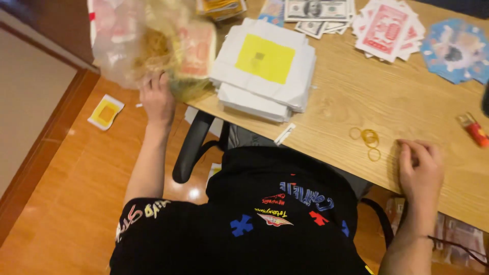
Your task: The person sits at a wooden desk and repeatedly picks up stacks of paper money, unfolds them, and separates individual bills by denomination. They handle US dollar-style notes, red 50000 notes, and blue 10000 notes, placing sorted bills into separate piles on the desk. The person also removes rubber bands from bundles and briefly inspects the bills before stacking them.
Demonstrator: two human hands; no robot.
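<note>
Plastic bag (153,40): crinkled, translucent, blurred; at the desk's left edge, our left hand (157,99) grips its bottom.
Rubber bands (368,138): thin yellow loops on the wooden desk (346,97).
Right hand (420,168): fingers curled, resting on the wood, holding nothing we can see.

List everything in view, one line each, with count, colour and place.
clear plastic bag of rubber bands: one, yellowish, table's left edge
stack of white folded papers with yellow squares: one, table centre
loose rubber bands: a few, yellow, by right hand
banknote-style paper sheets: several, grey-green, top
red printed paper sheets: pile, top right
blue printed paper sheets: few, far right
lighter: one, red, right edge
white-and-yellow paper: one, on floor
wooden table: one, light
left hand: on bag
right hand: on table
</note>
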